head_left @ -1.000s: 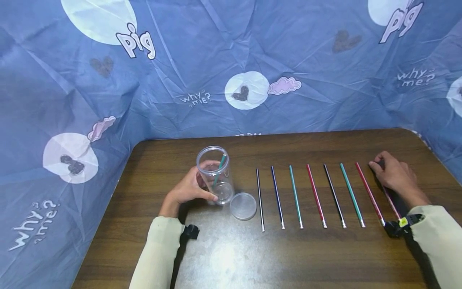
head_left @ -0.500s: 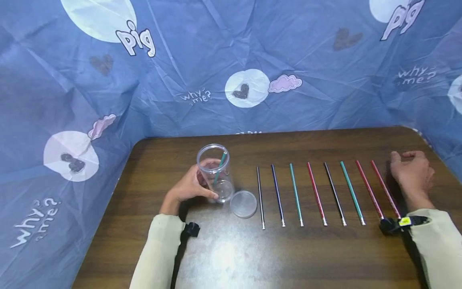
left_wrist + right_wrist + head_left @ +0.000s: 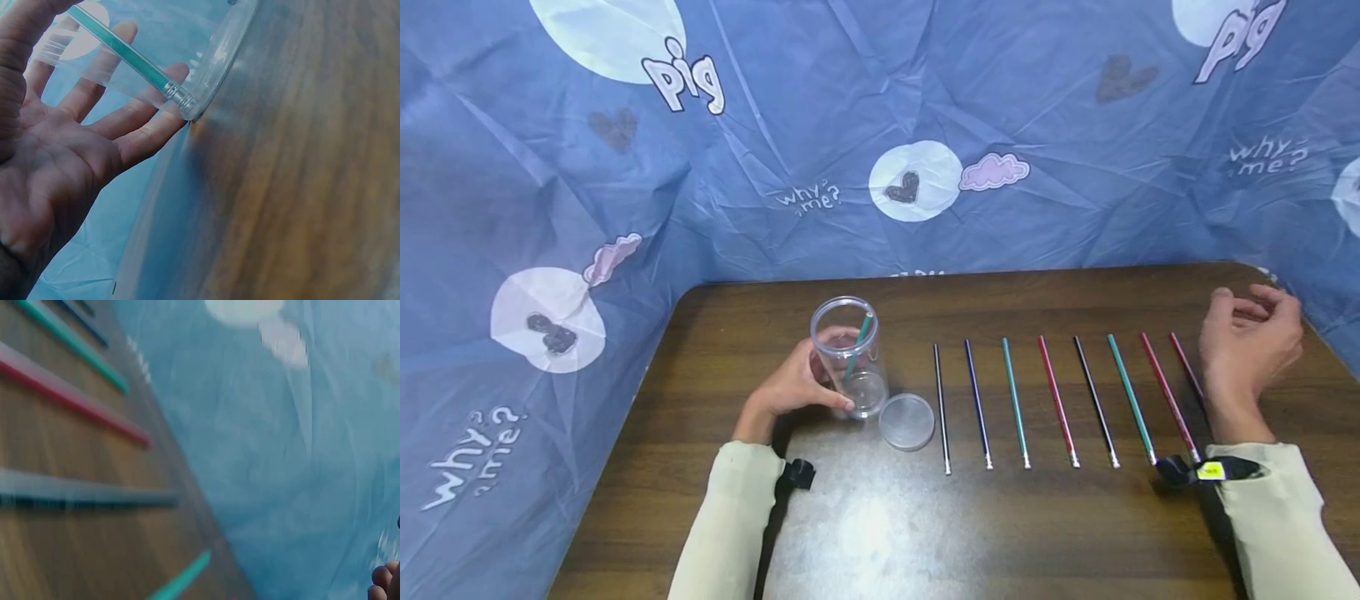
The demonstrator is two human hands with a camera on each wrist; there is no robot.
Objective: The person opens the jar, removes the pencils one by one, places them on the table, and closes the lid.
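My left hand (image 3: 790,387) grips a clear plastic jar (image 3: 874,371) standing uncapped on the table, thumb in front and fingers behind. Inside it leans a teal pencil (image 3: 125,51), its metal-banded end down at the base. Beside the jar lies a round clear lid (image 3: 907,422). Several pencils form a spaced row to the right: black (image 3: 942,408), blue (image 3: 977,404), teal (image 3: 1016,402) and red (image 3: 1058,402) among them. Past the last red pencil (image 3: 1186,364), partly covered by my wrist, my right hand (image 3: 1247,354) is raised with loosely bent fingers and holds nothing visible.
Everything stands on a dark wooden table (image 3: 1037,533) with rounded far corners. A blue printed cloth (image 3: 820,125) hangs right behind its far edge and along the sides. Each wrist wears a small black camera, the right one (image 3: 1176,471) close over the pencil ends.
My right hand has left the last red pencil, moved right and turned, its fingers now pointing away; its wrist has since swung slightly left. My left hand and the jar have stayed put.
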